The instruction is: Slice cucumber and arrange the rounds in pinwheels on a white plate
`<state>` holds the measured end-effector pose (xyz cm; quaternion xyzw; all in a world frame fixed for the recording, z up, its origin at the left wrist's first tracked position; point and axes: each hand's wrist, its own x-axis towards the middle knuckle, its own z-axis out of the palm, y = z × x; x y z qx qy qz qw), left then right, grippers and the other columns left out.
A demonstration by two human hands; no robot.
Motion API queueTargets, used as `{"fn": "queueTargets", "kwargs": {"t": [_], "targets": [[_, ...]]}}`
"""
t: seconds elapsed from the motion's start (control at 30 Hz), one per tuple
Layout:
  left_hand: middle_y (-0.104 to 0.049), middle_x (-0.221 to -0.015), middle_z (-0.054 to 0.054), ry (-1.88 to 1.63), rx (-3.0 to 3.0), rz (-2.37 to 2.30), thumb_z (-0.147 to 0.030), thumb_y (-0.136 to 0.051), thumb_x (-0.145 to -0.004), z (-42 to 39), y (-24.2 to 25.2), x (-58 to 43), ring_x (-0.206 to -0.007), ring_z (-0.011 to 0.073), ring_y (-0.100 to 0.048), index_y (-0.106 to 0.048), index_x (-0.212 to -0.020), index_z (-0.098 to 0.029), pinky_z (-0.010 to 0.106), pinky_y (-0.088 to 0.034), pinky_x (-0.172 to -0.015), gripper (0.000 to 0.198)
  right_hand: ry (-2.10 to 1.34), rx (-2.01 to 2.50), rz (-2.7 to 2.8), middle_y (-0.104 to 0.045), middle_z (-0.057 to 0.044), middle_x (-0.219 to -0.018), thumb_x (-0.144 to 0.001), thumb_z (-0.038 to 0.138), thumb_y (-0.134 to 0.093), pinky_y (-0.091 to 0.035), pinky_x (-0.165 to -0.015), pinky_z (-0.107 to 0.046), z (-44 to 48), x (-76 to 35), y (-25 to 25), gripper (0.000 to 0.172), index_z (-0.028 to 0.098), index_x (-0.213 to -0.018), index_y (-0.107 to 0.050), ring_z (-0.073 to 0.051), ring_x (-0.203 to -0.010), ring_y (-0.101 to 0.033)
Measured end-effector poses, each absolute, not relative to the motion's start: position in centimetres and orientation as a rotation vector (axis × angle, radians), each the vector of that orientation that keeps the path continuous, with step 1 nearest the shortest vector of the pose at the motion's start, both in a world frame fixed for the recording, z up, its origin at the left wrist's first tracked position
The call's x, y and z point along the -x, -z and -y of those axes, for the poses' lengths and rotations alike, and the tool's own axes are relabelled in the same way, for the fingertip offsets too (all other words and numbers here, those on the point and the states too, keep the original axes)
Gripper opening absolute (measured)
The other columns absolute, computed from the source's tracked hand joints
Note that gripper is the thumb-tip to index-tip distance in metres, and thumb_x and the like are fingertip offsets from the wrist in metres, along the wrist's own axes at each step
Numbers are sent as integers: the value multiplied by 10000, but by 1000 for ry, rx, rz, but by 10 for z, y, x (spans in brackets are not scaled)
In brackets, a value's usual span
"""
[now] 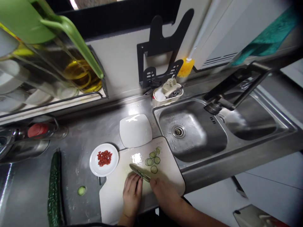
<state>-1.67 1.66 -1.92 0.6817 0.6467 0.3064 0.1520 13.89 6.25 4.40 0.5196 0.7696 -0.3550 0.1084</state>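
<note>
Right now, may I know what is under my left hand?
The white cutting board shows around your left hand, beside the knife in your right hand. Whatever lies directly beneath the left hand is covered, so I cannot identify it.

- I see a double sink [203, 138] on the right, a dark faucet [223, 83] over it.
- I make out a caddy [169, 101] just beside the sink.
- Yellow brush [186, 66], near a black rack [161, 45].
- Upper left, I have an oil jug [81, 74] on a shelf [96, 94].
- Teal cloth [267, 37], upper right.

Knife [135, 168] partly hidden inside right grip [163, 191].
</note>
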Motion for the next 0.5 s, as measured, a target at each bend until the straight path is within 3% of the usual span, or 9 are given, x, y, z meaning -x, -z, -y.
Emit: {"fn": "queueTargets", "kwargs": {"t": [0.3, 0.5], "targets": [[-649, -1040, 84, -818, -1883, -1866, -207, -522, -849, -13, 20, 14, -1029, 198, -591, -616, -1022, -177, 383, -494, -922, 199, 785, -1412, -2209, -670, -89, -872, -789, -5, -392, -446, -675, -274, -68, -140, -51, 369, 162, -1036, -608, -191, -797, -627], [-649, -1069, 86, -751, -1771, -2036, -280, -501, -852, 4, 13, 42, -1008, 193, -605, -608, -1052, -192, 349, -499, -888, 244, 852, -1483, -2172, -662, -54, -866, -811, 21, -339, -431, -600, -251, -63, -150, -46, 415, 211, -1081, -591, -161, -732, -623]]}}
